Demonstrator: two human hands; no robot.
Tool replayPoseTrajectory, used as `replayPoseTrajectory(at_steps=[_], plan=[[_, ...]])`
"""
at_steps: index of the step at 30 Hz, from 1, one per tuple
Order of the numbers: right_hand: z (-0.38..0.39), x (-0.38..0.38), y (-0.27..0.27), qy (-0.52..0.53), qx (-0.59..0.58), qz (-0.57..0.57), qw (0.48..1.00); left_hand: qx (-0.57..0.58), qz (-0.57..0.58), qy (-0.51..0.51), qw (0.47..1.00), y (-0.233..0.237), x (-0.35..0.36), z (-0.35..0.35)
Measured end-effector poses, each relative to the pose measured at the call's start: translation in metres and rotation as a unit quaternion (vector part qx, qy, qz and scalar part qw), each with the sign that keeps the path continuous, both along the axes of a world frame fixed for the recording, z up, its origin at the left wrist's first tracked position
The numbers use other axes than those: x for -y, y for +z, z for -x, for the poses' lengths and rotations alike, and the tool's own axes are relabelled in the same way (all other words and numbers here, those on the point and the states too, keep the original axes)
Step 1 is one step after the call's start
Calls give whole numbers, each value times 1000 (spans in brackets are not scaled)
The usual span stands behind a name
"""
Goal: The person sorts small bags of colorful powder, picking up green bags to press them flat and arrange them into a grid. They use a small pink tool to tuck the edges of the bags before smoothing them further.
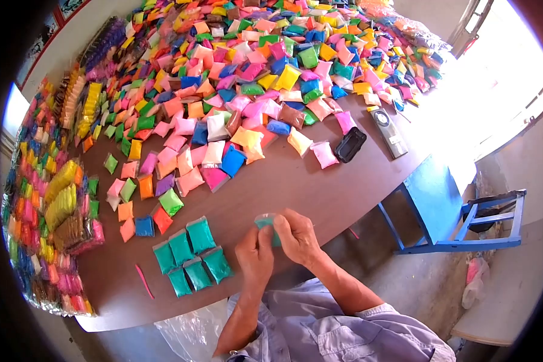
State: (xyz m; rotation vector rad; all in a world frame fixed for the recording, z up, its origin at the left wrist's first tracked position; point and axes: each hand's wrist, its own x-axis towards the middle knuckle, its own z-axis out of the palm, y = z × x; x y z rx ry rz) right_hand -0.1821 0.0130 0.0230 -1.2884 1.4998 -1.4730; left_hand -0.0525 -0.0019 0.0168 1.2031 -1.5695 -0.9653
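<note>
My left hand (256, 254) and my right hand (298, 236) are close together above the table's front edge. Between them is a small clear packet with teal filling (276, 240), pinched by the fingers of both hands and partly hidden by them. To the left of my hands, several teal packets (200, 235) lie side by side in two rows on the brown table (271, 187). A thin red strip (143, 282) rests further left.
A large heap of colourful packets (247, 72) covers the back of the table. Stacked packets (60, 205) line the left side. A black tray (350, 145) and a grey case (389, 134) lie at right. A blue chair (434, 193) stands beyond the right edge; a clear plastic bag (193, 330) hangs in front.
</note>
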Motion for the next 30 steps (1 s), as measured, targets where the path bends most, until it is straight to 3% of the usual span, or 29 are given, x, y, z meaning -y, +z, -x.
replayPoseTrajectory(at_steps=[8,13,16,20,23,26,29,30], plan=[[-2,-2,-14,-39,47,-14,998,-31,-16,-30,999,4,-1,-1],[-6,1,-7,-81,82,11,993,46,9,-26,999,0,-1,4],[-5,2,-10,-31,108,4,994,-8,23,-14,1000,-6,0,2],[0,0,-12,-2,45,-18,999,6,10,-15,1000,-4,0,-4],[-2,1,1,-30,58,5,998,20,-31,-42,998,-3,-2,-5],[2,2,-17,-84,0,3,996,15,4,-27,1000,5,-3,1],[-1,2,-23,-66,98,11,993,77,-61,-22,995,1,0,-3],[-2,4,-19,-56,106,3,993,44,-36,-20,998,4,1,-2]])
